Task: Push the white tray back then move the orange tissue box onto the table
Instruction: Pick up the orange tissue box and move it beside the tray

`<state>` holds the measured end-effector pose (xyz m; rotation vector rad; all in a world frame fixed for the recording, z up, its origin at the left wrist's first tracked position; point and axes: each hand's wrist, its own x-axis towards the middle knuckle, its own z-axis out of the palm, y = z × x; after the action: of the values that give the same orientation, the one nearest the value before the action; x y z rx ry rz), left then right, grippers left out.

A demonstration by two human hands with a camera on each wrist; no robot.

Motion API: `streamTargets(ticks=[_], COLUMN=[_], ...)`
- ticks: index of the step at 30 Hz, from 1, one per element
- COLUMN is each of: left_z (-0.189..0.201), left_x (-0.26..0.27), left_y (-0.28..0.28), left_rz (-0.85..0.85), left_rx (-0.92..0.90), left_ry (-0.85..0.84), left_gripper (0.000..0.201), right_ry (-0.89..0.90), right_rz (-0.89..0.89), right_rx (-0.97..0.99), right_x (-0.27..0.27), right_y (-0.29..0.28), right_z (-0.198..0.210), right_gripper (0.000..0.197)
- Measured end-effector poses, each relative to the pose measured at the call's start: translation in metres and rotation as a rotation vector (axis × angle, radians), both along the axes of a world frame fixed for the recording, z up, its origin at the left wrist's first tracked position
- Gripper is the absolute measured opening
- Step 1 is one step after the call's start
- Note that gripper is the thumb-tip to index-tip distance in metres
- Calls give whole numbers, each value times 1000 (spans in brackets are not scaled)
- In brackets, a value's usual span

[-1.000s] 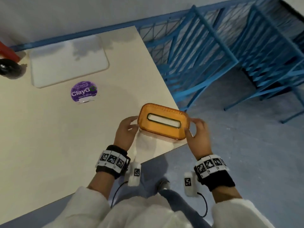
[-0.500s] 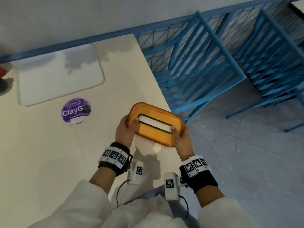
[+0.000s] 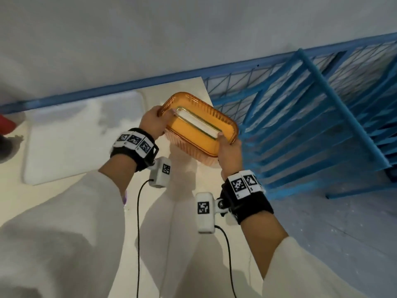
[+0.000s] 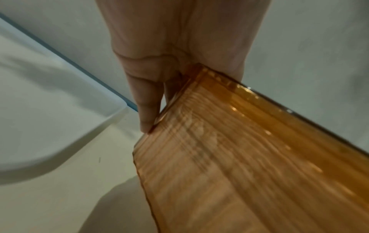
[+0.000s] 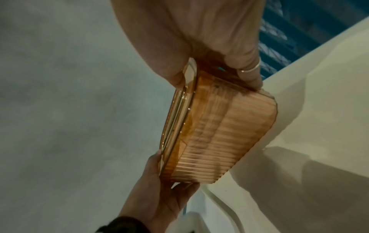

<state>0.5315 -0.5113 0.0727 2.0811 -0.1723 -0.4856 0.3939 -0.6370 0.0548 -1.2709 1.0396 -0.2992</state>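
Observation:
The orange tissue box [image 3: 193, 134], ribbed and translucent with a white slot on top, hangs tilted above the far right corner of the cream table [image 3: 182, 190]. My left hand [image 3: 153, 122] grips its left end and my right hand [image 3: 228, 147] grips its right end, thumbs on the lid. The left wrist view shows my left hand's fingers [image 4: 146, 110] along the box's [image 4: 239, 157] end. The right wrist view has both hands, left hand [image 5: 159, 189] and right hand [image 5: 219, 63], clamping the box [image 5: 215, 134]. The white tray [image 3: 75, 138] lies flat at the table's back, left of the box.
A blue rail [image 3: 107, 91] runs along the wall behind the table. Blue metal racks [image 3: 311, 130] stand on the floor to the right of the table edge. A red and a dark object [image 3: 6, 134] sit at the far left edge.
Both hands closed on the box, lifted it off the table's front edge and carried it away from me toward the back right corner. The purple-lidded tub is now hidden behind my left sleeve.

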Motion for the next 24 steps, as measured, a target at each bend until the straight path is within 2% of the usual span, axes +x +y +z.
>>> streamTargets(ticks=[6,14,17,20,22,24], left_z=[-25,-41,-47,-56,-64,-71], left_x=[61,94,96,89,81,71], left_y=[-13,-19,-13,-2,5,9], left_rz=[60,145,252,277,299,353], left_rx=[-7,-102,-239,-265,-292,-367], left_ry=[66,139,203,200,170,171], left_gripper=[29,23,25,37,37,29], right_ry=[-11,-61,-144,-189,-191,-215], right_rz=[53,112,75,55,81,156], right_rx=[5,-104,-98,-134,-187,-211], right_x=[62,98,108,117,123,128], right_y=[-8,-16,-22,-32,-38,-44], right_z=[-29,-50,-54,-59,-62,-61], right_gripper=[46,52,59,59,47,24])
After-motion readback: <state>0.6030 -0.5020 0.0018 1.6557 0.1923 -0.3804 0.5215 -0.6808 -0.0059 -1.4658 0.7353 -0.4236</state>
